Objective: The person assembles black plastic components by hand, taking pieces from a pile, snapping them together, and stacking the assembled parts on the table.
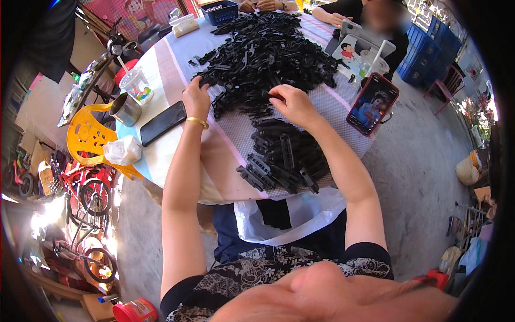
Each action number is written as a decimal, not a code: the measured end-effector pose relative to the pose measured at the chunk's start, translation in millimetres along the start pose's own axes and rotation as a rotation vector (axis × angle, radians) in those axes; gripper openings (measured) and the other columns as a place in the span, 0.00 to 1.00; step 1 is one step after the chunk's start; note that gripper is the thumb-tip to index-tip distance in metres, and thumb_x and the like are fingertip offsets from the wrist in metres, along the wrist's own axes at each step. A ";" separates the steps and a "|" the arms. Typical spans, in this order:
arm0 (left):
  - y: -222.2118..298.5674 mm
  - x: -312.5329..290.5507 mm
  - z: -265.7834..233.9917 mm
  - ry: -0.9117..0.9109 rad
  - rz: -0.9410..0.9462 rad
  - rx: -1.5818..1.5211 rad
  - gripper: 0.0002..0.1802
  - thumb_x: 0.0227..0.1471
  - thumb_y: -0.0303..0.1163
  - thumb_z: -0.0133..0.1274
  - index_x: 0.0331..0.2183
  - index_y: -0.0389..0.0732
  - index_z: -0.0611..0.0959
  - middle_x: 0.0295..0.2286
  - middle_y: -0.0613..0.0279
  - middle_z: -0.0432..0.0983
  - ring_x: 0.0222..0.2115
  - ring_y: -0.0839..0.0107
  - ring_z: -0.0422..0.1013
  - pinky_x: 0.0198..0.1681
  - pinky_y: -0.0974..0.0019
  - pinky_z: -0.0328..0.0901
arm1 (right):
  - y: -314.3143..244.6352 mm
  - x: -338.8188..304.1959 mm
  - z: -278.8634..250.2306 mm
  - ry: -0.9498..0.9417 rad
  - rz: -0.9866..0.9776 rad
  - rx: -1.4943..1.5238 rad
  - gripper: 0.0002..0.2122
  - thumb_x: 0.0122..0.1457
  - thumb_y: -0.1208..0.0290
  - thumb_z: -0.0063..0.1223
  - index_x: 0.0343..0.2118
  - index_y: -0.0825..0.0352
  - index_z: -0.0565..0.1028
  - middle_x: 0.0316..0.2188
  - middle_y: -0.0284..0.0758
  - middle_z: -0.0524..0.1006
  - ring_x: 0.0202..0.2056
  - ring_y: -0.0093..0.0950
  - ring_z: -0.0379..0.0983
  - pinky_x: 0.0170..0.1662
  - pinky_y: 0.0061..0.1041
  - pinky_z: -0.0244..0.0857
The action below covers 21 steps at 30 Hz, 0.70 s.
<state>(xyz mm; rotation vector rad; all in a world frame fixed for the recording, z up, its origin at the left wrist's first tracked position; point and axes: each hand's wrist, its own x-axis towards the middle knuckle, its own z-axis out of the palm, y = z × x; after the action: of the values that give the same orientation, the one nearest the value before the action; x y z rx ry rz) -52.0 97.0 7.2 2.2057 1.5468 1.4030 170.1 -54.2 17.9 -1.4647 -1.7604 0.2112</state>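
Heap of black parts (pixel 263 51), upper centre of frame
Left hand (pixel 197 100) and right hand (pixel 296 106) curled at its edge; cannot tell if either grips one

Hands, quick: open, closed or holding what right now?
Left hand: fingers bent at the black pile; holding can't be told.
Right hand: fingers curled at its near edge; holding can't be told.

Cluttered room on my feed
I see grey concrete floor (pixel 413 182), a yellow chair (pixel 86 131) at left, a reddish chair (pixel 449 86) at right, a pink patterned backdrop (pixel 161 11), bright glare (pixel 45 220) lower left.
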 end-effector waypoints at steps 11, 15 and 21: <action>85.5 -48.6 -22.8 -0.872 -0.518 -1.098 0.16 0.57 0.40 0.42 0.35 0.35 0.73 0.22 0.58 0.74 0.17 0.71 0.71 0.22 0.71 0.68 | -11.5 5.1 -5.0 0.274 -0.465 0.045 0.08 0.44 0.76 0.57 0.30 0.65 0.76 0.32 0.35 0.75 0.33 0.33 0.72 0.36 0.27 0.66; 86.9 -48.1 -26.4 -0.870 -0.469 -1.025 0.18 0.56 0.41 0.42 0.34 0.34 0.74 0.22 0.58 0.74 0.18 0.71 0.71 0.22 0.71 0.68 | -15.1 3.5 -7.2 0.232 -0.469 -0.023 0.08 0.43 0.77 0.58 0.29 0.66 0.76 0.32 0.35 0.75 0.34 0.32 0.71 0.37 0.26 0.66; 84.7 -51.3 -23.7 -0.872 -0.101 -0.747 0.14 0.53 0.33 0.50 0.36 0.31 0.76 0.24 0.59 0.77 0.23 0.75 0.74 0.27 0.74 0.68 | -14.1 1.2 -4.0 0.159 -0.435 -0.046 0.08 0.42 0.78 0.58 0.29 0.67 0.76 0.31 0.35 0.74 0.34 0.32 0.71 0.37 0.27 0.66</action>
<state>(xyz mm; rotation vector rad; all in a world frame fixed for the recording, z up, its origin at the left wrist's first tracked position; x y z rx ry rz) -13.7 6.9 35.1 1.8029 0.6602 0.6320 162.3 -58.9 29.4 -1.0617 -1.9096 -0.1684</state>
